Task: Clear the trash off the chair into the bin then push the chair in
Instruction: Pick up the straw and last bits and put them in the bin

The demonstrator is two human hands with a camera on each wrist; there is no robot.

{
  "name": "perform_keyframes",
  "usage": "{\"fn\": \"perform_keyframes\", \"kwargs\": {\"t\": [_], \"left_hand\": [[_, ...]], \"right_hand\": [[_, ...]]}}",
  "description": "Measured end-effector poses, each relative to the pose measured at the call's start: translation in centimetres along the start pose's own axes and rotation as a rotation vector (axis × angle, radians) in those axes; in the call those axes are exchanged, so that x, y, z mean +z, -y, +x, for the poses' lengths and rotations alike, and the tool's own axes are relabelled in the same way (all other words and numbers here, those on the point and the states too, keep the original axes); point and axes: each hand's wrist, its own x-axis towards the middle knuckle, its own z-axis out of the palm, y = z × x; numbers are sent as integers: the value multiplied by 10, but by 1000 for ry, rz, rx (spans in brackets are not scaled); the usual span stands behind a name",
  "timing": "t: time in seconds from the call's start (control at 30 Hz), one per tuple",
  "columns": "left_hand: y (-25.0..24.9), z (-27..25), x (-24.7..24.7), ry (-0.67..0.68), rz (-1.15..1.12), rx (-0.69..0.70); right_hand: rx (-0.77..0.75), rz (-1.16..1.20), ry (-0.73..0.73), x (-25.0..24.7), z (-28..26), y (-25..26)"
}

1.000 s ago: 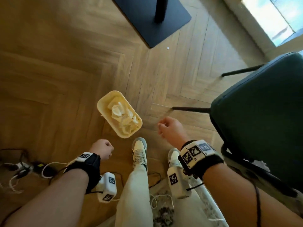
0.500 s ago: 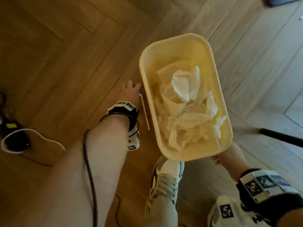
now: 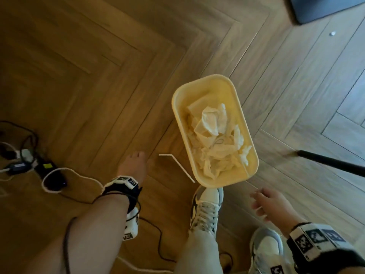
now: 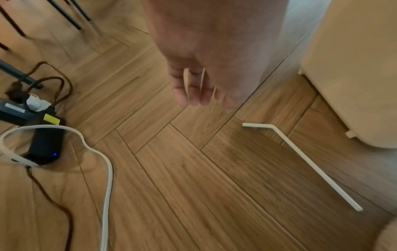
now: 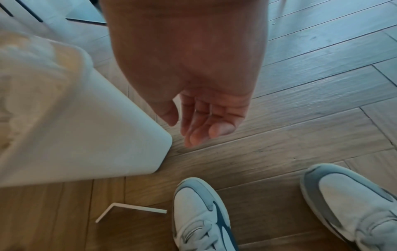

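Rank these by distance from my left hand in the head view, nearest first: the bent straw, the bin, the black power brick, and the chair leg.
From the left hand:
1. Straw, on the floor just right of the fingers.
2. Bin, beyond the straw, to the right.
3. Power brick, on the floor to the left; nearly level with the bin, hard to separate.
4. Chair leg, far right.

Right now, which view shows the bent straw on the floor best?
The left wrist view: the straw lies whole, sharp and large on the floor beside the bin, bend and both ends clear. The head view shows it whole but small. The right wrist view shows it small at the lower edge.
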Motion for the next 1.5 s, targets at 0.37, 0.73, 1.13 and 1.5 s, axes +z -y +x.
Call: {"fn": "perform_keyframes", "kwargs": {"t": [0.37,0.73,1.13,1.5], "left_hand": [[-70,72,70,-153,400,513],[-18,15,38,-188,-408,-61],[-161,-127,-173,174,-960,-141],[-262,-355,-286,183,-622,510]], "right_hand": [[-15,-6,18,31,58,-26],[-23,67,33,42,32,-27],[-94,209,-14,-37,-127,4],[-373,560,-227,-229,-351,-26]]}}
